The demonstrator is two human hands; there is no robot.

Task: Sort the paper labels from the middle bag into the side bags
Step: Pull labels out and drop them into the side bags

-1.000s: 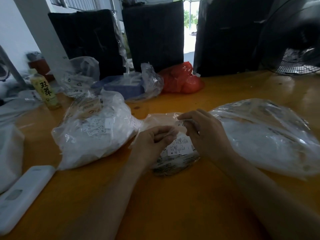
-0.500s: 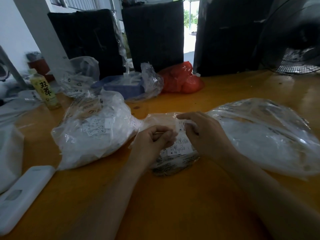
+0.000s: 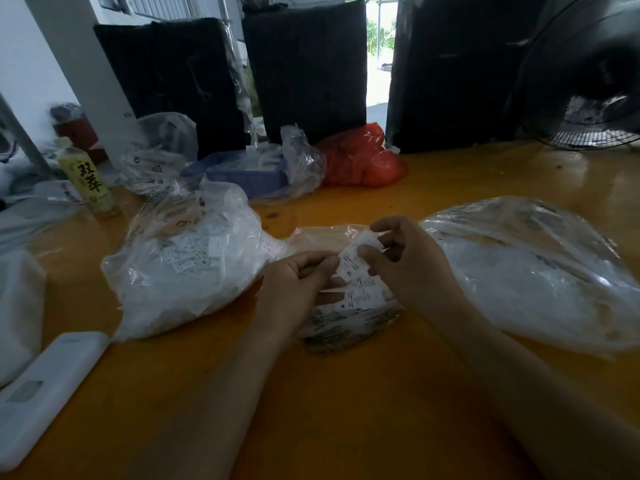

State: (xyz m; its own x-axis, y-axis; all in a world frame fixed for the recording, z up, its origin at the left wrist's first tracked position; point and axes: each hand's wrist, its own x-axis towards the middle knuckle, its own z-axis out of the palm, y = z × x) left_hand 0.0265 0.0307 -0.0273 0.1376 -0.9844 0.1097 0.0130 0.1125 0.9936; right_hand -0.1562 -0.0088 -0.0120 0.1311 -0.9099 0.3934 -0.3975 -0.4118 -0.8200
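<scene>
Near edge: a white flat device (image 3: 45,393) lies on the orange table (image 3: 346,410) at the lower left, beside a pale cloth-like bundle (image 3: 17,313).
Left hand: the left hand (image 3: 294,289) has its fingers curled, pinching the left edge of a paper label (image 3: 349,268) marked XL.
Right hand: the right hand (image 3: 412,268) is curled too, its thumb and fingers clamped on the upper right of that same label, just above the middle bag.
Middle bag: the middle bag (image 3: 346,327) lies under and between both hands, open, with more printed labels (image 3: 363,296) showing at its mouth.
Left bag: the left bag (image 3: 183,271), clear plastic and full of white labels, sits just beside the left hand.
Right bag: the right bag (image 3: 536,271), clear and holding a white heap, lies just beside the right hand.
Further back: a yellow drink bottle (image 3: 88,181), a blue tray (image 3: 242,174) wrapped in plastic and a red bag (image 3: 360,157).
Far side: dark wrapped blocks (image 3: 304,71) stand behind the table, with a fan (image 3: 588,81) at the right.
</scene>
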